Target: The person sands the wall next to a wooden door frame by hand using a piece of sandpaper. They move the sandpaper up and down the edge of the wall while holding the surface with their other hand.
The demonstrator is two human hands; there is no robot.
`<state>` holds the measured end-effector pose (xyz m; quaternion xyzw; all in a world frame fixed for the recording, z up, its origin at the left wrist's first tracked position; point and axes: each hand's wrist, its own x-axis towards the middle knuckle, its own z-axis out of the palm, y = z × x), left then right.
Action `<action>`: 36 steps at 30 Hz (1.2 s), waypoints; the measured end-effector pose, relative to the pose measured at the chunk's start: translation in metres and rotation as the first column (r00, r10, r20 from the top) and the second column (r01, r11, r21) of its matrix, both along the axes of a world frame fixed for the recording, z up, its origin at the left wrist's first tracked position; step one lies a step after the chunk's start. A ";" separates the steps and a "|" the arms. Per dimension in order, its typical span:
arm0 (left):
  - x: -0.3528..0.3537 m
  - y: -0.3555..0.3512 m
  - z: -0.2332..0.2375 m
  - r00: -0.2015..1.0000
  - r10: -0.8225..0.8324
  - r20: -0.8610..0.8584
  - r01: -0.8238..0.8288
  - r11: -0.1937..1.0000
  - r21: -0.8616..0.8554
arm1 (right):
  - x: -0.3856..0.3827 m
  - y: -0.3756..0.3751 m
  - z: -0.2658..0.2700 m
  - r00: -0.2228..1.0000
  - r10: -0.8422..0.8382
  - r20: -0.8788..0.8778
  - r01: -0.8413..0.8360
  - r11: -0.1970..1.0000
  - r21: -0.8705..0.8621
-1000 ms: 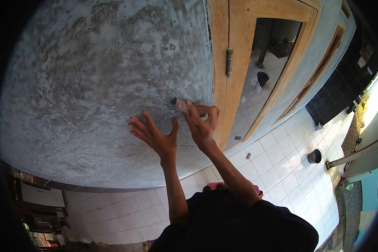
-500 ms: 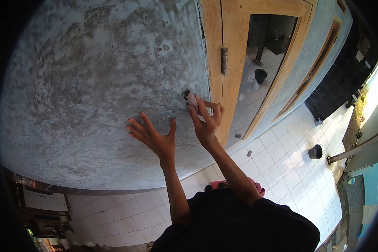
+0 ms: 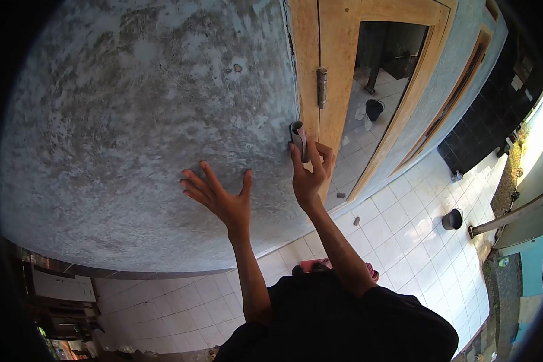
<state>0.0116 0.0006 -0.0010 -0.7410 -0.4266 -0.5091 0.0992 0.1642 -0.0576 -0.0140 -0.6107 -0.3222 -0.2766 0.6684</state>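
A grey, patchy plastered wall point(image 3: 133, 120) fills the left and middle of the view. Against it lies my left hand point(image 3: 222, 202), fingers spread and nothing held. At the wall's right edge, beside the wooden door frame point(image 3: 309, 66), my right hand point(image 3: 311, 175) grips a rolled piece of sandpaper point(image 3: 299, 136). The roll is pinkish-brown with a dark hollow end facing up, and it touches the wall close to the frame. My thumb and fingers hold it from both sides.
A metal hinge point(image 3: 322, 87) joins the frame to a wooden door with a glass pane point(image 3: 374, 90). On the white tiled floor point(image 3: 398, 241) stand a black bucket point(image 3: 452, 219) and a small brownish roll point(image 3: 356, 221). A post point(image 3: 507, 216) stands at the right.
My right hand has slid right along the wall with the sandpaper, up to the door frame's edge. The left hand has stayed in nearly the same place.
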 end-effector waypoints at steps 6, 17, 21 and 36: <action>0.000 0.002 -0.001 1.000 0.015 -0.001 -0.015 1.000 0.006 | 0.001 0.000 -0.031 1.000 -0.008 0.015 0.009 0.999 -0.048; 0.000 0.002 -0.003 1.000 0.021 -0.001 -0.021 1.000 0.007 | -0.002 -0.002 -0.023 0.999 0.019 0.045 -0.018 0.999 -0.028; 0.003 0.001 -0.005 1.000 0.024 0.004 -0.024 1.000 0.001 | -0.002 -0.002 0.007 0.999 0.039 0.004 -0.039 0.999 -0.032; 0.003 -0.002 -0.004 1.000 0.029 -0.001 -0.029 0.999 -0.017 | -0.004 -0.001 0.046 0.999 0.032 0.013 -0.032 0.999 0.000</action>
